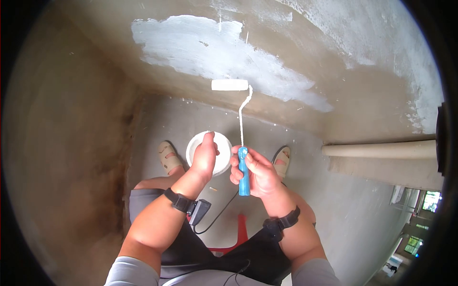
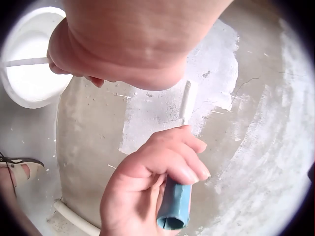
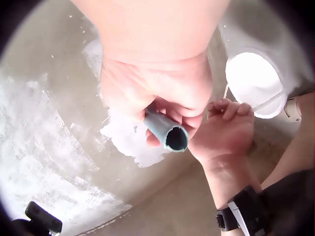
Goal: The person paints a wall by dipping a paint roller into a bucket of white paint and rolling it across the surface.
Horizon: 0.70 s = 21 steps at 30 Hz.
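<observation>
My right hand grips the blue handle of a paint roller, fingers and thumb wrapped round it. Its bent frame is coated white and leads up to the white roller sleeve, which overlaps the lower edge of the white patch on the wall. A round white bucket is below my left hand, white inside. In the left wrist view, a pale bucket handle runs across the opening to my left hand's curled fingers, which hold it. The hollow end of the roller's handle faces the right wrist camera.
A bare brown wall stands at the left. Along the right runs a pale pipe. My sandalled feet flank the bucket on the grey floor. Part of a red seat and a black cable show between my legs.
</observation>
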Available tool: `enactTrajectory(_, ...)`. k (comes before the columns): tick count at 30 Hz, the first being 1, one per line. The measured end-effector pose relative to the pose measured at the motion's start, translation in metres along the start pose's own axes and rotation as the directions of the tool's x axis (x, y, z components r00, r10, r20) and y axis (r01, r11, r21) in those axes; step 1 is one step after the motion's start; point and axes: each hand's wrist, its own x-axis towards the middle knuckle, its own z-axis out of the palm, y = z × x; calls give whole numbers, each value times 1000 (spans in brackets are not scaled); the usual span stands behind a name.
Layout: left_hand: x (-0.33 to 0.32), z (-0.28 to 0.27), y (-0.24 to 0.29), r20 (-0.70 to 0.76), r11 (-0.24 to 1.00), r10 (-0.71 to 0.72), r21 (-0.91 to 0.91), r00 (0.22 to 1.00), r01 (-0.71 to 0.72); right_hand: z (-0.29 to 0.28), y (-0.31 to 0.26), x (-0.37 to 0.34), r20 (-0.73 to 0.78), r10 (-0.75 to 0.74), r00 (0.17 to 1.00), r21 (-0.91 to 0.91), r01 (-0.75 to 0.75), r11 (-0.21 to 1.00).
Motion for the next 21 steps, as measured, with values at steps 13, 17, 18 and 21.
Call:
enactTrajectory(13,-13,-15,-15,64,987,68,145,996,-76,38,-2,35,101,-167,981,-60,174,983)
enactTrajectory(17,5,-20,-41,174,989,60,125,983,-82,36,3,51,122,-167,978,-82,178,981)
enactTrajectory(18,3,-20,-43,230,984,99,123,968,-130,37,4,55,112,-166,980,-110,178,978)
enactTrajectory(21,-4,-23,-33,304,978,129,120,944,-172,41,8,66,26,-181,983,-229,182,956)
